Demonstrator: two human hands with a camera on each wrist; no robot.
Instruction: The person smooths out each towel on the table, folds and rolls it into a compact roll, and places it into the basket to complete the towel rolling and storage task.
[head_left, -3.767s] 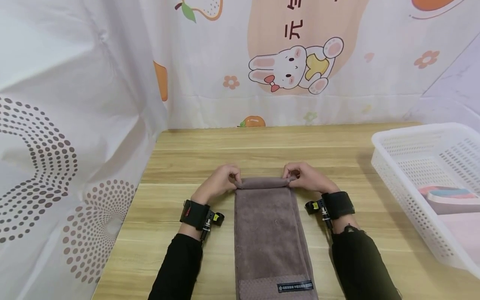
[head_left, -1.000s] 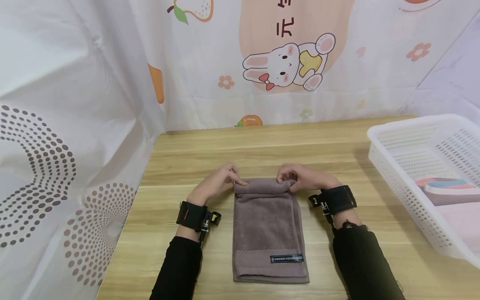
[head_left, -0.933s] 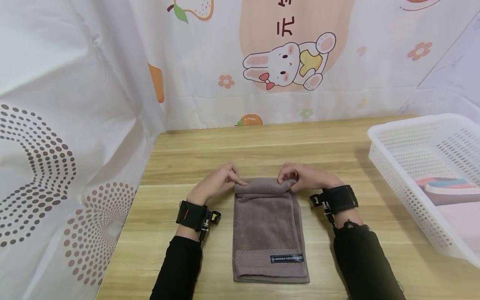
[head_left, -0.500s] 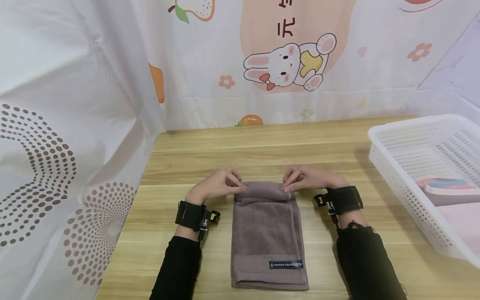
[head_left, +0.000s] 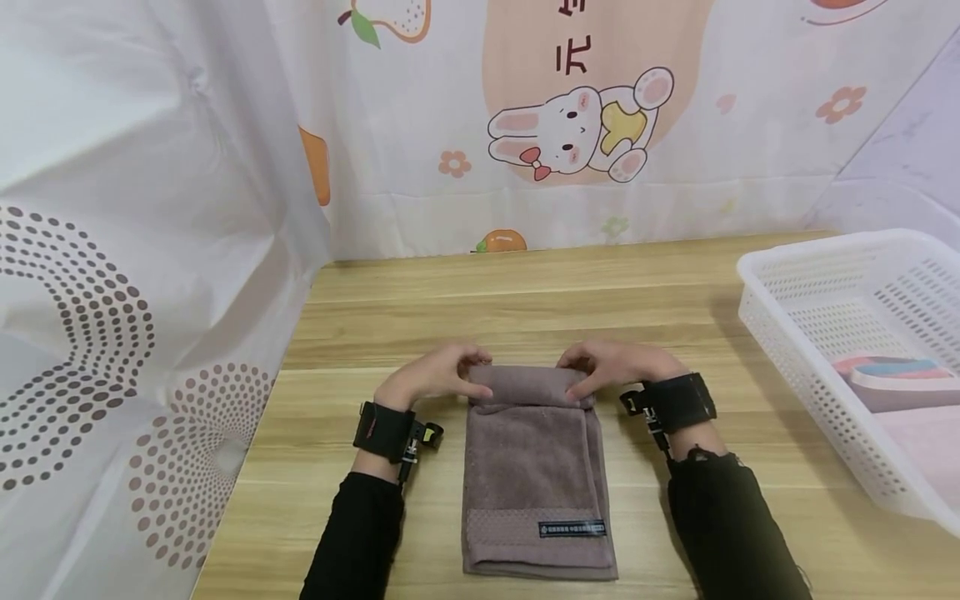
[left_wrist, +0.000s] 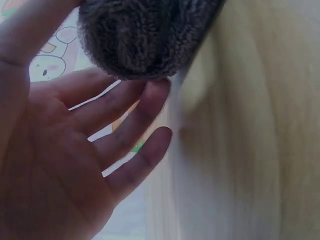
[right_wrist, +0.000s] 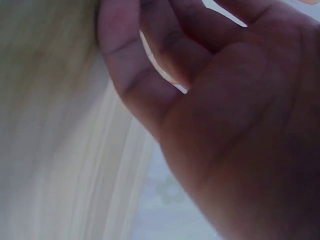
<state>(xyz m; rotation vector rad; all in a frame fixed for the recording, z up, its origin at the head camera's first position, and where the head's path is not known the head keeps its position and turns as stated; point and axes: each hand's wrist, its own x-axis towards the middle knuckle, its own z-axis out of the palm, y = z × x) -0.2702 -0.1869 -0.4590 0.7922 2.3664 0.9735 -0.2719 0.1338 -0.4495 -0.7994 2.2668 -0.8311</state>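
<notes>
A brown-grey towel (head_left: 528, 458) lies lengthwise on the table, its far end wound into a thick roll (head_left: 528, 385). A dark label (head_left: 572, 529) sits near its front hem. My left hand (head_left: 442, 372) grips the roll's left end, thumb on top and fingers behind. At the right end my right hand (head_left: 611, 367) does likewise, its thumb over the roll's near side. In the left wrist view the coiled towel end (left_wrist: 132, 40) shows against my fingers (left_wrist: 132, 122). The right wrist view shows bent fingers (right_wrist: 125, 55), with the towel out of sight.
To the right stands a white perforated basket (head_left: 817, 375) holding a pink folded cloth (head_left: 926, 446) and a striped pink-and-blue item (head_left: 896, 368). A printed curtain (head_left: 412, 208) hangs behind the wooden table (head_left: 375, 317); dotted white sheeting (head_left: 225, 317) is at left.
The roll has grown thicker and the flat part shorter, with the front hem now in view. Lately the roll came slightly nearer, and my fingers shifted from pinching its top to wrapping behind it.
</notes>
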